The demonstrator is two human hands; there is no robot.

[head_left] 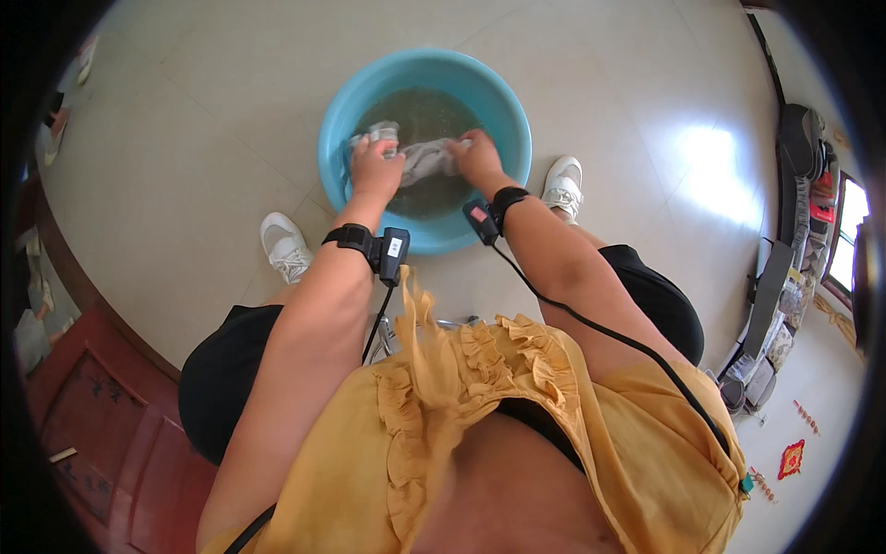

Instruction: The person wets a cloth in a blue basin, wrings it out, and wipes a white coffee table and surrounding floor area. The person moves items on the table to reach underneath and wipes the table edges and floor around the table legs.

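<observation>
A light grey, wet cloth (426, 161) stretches between my two hands inside a round blue basin (330, 138). Murky water (420, 109) fills the lower part of the basin. My left hand (377, 168) is closed on the cloth's left end, where part of it bunches up above the fingers. With its fingers bent round the other end, my right hand (478, 157) grips the cloth on the right side of the basin. Whether the cloth's underside dips into the water I cannot tell.
The basin stands on a pale tiled floor (231, 111) between my white shoes (286, 247). Black devices with cables are strapped to both wrists. A dark red wooden door or panel (120, 415) is at lower left; a grey sofa-like seat (798, 143) lines the right.
</observation>
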